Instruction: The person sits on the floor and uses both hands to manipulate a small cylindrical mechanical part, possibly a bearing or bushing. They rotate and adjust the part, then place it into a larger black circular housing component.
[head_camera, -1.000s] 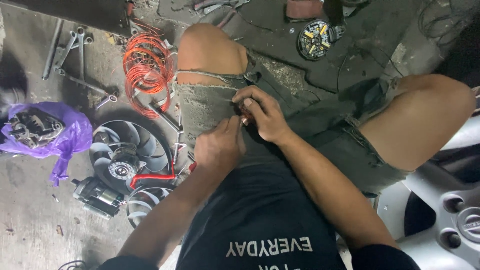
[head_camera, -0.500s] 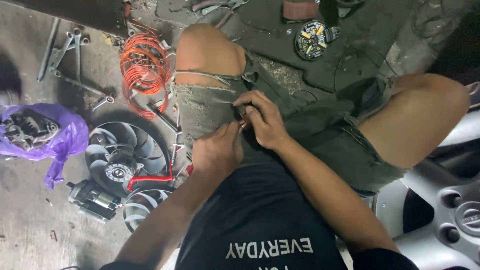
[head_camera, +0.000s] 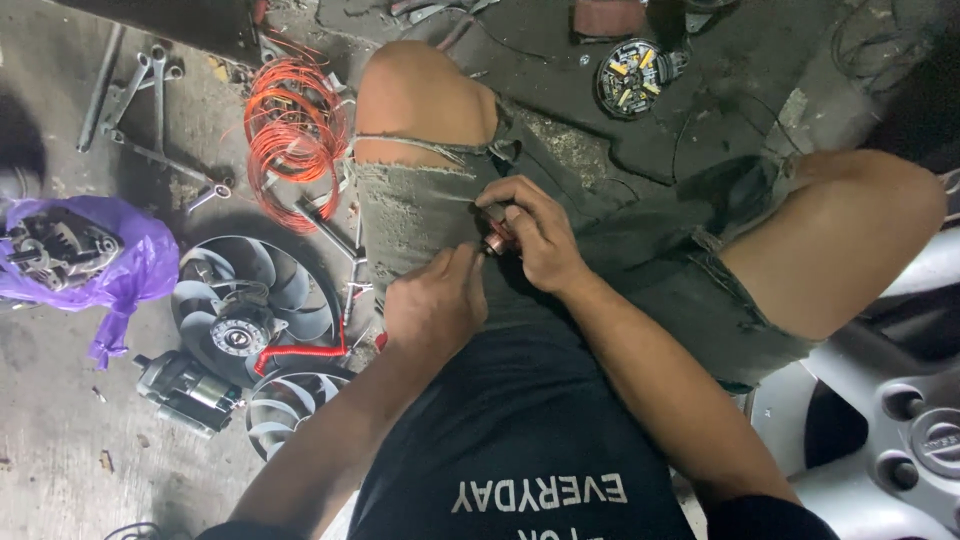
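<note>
Since the earlier frame my view has drifted right; both hands stayed on my lap. My right hand (head_camera: 535, 235) pinches a small copper-coloured part (head_camera: 494, 243), possibly a bushing. My left hand (head_camera: 435, 305) is clenched beside it. A loosened pinch would drop it to the cluttered floor (head_camera: 60, 440).

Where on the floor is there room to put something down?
Bare concrete shows at the bottom left, below the purple bag and left of the small motor. Another bare patch lies at the top, between the raised knee and the round part. It is crowded around the orange wire coil, wrenches and fans, beside the left hand.
</note>
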